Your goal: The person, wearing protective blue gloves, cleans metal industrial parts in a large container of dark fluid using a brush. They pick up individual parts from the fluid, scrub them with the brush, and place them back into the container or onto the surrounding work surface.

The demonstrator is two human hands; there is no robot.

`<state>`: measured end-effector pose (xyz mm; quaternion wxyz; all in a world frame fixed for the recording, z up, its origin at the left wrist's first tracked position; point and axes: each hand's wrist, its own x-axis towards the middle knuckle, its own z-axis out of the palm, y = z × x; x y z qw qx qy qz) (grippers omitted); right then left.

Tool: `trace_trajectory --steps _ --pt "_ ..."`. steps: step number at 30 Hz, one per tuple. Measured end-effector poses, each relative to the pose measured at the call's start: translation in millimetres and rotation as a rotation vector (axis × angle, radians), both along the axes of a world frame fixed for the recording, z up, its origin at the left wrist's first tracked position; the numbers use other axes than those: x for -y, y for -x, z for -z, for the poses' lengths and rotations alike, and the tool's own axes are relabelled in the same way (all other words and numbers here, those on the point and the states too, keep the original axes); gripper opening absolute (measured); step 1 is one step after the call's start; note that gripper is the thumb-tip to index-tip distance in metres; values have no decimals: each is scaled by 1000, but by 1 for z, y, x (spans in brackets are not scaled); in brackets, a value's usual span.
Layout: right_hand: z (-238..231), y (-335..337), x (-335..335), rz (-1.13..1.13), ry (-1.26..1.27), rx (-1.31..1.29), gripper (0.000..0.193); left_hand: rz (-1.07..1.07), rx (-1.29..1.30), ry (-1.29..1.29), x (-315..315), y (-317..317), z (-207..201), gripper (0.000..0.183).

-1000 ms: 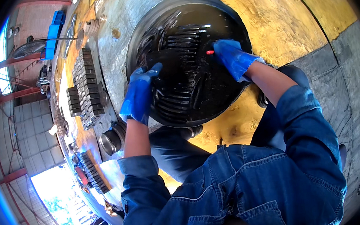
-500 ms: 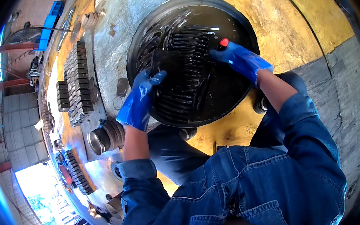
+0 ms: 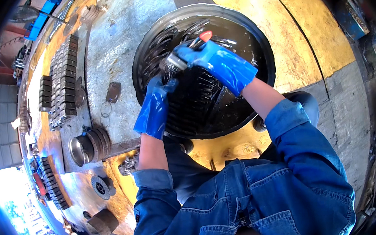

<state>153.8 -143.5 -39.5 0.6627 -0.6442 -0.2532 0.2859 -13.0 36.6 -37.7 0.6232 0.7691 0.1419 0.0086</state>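
A wide black round pan [image 3: 269, 61] holds dark, murky liquid and a row of black, oil-wet ribbed metal parts [image 3: 188, 117]. My right hand [image 3: 216, 61], in a blue rubber glove, is closed round what looks like a paintbrush [image 3: 206, 36] with a red handle end and a pale metal band. The band lies over the pan's left part, close to my left hand. My left hand [image 3: 155, 103], gloved alike, has its fingers curled on a dark metal part at the pan's left side. Motion blur and darkness hide that part's shape and the brush tip.
Left of the pan, rows of dark metal blocks [image 3: 64, 83] stand on grey metal sheeting. Nearer me are metal rings [image 3: 98, 142], a spool-like disc [image 3: 100, 188] and a brown box [image 3: 102, 224]. Yellow sheeting [image 3: 274, 25] lies to the right; a blue-sided box [image 3: 349, 18] stands at far right.
My right hand has moved left and up across the pan, bringing the red-ended brush near my left hand. My left hand stays at the pan's left side. The view has shifted slightly.
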Motion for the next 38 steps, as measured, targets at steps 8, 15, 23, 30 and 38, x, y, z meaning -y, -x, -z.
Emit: trace_trajectory --steps 8,15,23,30,38 --pt "-73 18 34 244 224 57 33 12 -66 34 11 0 -21 38" --pt "-6 8 40 201 261 112 26 22 -37 165 22 2 -39 37" --pt "41 25 151 534 518 -42 26 -38 0 161 24 9 -53 41" --pt "29 31 123 368 331 143 29 -41 55 41 19 10 -49 50" --pt "-19 48 7 462 210 90 37 -9 224 -160 13 10 -34 60"
